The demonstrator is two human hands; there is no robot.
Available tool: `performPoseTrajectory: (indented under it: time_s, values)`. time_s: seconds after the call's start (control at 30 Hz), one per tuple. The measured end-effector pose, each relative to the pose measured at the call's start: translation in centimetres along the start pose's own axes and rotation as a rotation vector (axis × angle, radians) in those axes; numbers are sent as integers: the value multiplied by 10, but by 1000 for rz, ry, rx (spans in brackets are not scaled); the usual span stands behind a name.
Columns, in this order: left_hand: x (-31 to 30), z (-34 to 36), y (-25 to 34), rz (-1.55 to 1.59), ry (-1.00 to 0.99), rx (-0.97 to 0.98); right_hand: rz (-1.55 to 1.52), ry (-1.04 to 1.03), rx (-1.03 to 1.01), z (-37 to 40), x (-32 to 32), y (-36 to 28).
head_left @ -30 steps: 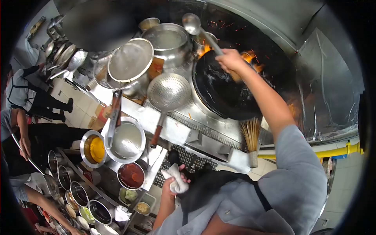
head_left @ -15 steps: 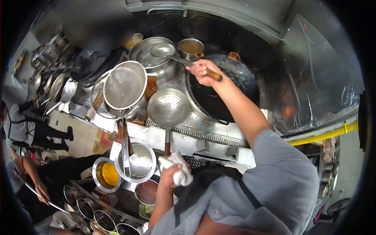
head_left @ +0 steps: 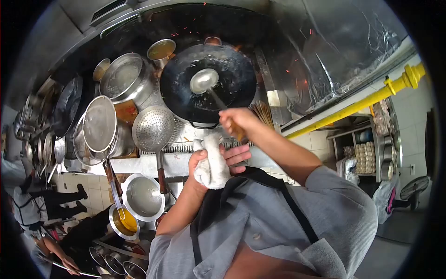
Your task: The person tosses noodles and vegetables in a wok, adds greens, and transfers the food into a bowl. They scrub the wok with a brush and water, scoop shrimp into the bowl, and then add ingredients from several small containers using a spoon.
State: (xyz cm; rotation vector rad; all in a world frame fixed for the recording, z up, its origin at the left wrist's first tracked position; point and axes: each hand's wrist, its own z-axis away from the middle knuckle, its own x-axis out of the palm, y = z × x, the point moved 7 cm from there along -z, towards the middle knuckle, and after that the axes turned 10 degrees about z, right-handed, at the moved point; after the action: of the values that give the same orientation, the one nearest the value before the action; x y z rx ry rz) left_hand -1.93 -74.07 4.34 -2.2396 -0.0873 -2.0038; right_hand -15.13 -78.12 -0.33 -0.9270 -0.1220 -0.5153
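- Head view: the right hand (head_left: pixel 236 122), in the middle of the frame, has its fingers closed around the wooden handle of a ladle (head_left: pixel 204 82).
- The bowl of the ladle lies inside the black wok (head_left: pixel 232 69) in the upper middle, close to the wok's centre.
- The left hand (head_left: pixel 222 159), just below the right hand, grips a white cloth (head_left: pixel 210 162); the thumb and some fingers press on it, and two fingers stretch out to the right.
- The top of the cloth is just under the near rim of the wok; whether it touches cannot be told.
- A skimmer (head_left: pixel 153 129) with holes lies left of the wok, and a mesh strainer (head_left: pixel 99 123) further left.
- A steel pot (head_left: pixel 121 77) stands at upper left, beside the wok.
- A bamboo brush (head_left: pixel 263 112) stands right of the right hand.
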Motion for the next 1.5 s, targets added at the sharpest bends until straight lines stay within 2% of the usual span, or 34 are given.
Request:
performPoseTrajectory:
  time_s: [0.03,0.1,0.17,0.23,0.27,0.3,0.37,0.43,0.5,0.57,0.6,0.63,0.67,0.7,0.77,0.8,0.83,0.9,0.97,1.0,1.03,1.07,1.1,1.13,1.17,1.2,1.23,1.3,1.37,1.43,1.47,1.5]
  values:
    - [-6,2,-1,24,14,-7,77,82,4,7,-3,11]
    - [-7,2,0,19,-37,-4,237,31,-107,25,-12,23]
    - [-23,11,8,45,-29,-44,861,154,-417,48,-48,25]
    - [-23,6,24,-72,-79,-2,1516,718,-720,72,-118,51]
    - [-29,-7,35,-47,-59,140,1726,850,-454,77,-149,78]
    - [-35,-18,45,3,5,140,1915,975,-167,82,-177,101]
    - [-41,-33,52,309,-33,106,1663,856,134,64,-229,144]
    - [-30,-29,51,296,17,160,1241,557,203,81,-227,135]
    - [-20,-12,45,368,-67,126,202,422,89,118,-220,156]
    - [-14,6,48,106,56,244,-43,403,-92,152,-147,102]
    - [-22,7,49,233,41,259,47,373,-192,146,-141,77]
    - [-33,5,49,354,27,269,452,350,-313,129,-145,48]
    - [-37,3,48,476,-10,251,758,532,-639,109,-136,2]
    - [-36,3,49,424,17,278,1062,710,-973,92,-112,-37]
    - [-34,4,52,380,48,264,1215,688,-822,32,-90,-73]
    - [-31,5,59,374,43,284,1434,589,-670,-12,-87,-79]
    - [-39,9,60,194,209,242,1642,480,-505,-50,-85,-80]
    - [-60,19,65,-192,482,154,1863,346,-199,-76,-80,-100]
    - [-51,46,72,-791,856,132,1987,533,-411,-58,-72,-147]
    - [-60,51,70,-1036,844,81,1943,538,-467,-42,-71,-163]
    - [-41,59,66,-1331,833,75,1894,540,-509,-29,-75,-169]
    - [-34,70,64,-1425,787,170,1885,543,-508,-26,-87,-164]
    - [-25,81,65,-1519,737,275,1781,323,-484,-29,-92,-151]
    - [-23,98,70,-1572,828,344,1666,108,-457,-32,-92,-135]
    - [-20,115,75,-1623,918,411,1544,-9,-306,-37,-65,-115]
    - [-37,131,82,-1583,935,497,1559,-254,-682,-75,-44,-90]
    - [-32,137,86,-1560,1063,547,1206,-210,-299,-102,-24,-72]
    - [-40,144,101,-1621,1256,523,888,73,-321,-177,-3,-77]
    - [-55,149,115,-1750,1401,575,460,146,-262,-193,4,-70]
    - [-91,153,129,-1727,1443,632,745,-82,-167,-151,-6,-51]
    - [-104,150,134,-1680,1440,638,1190,-57,-502,-143,-29,-53]
    - [-114,148,138,-1631,1443,651,1436,-57,-360,-115,-47,-60]
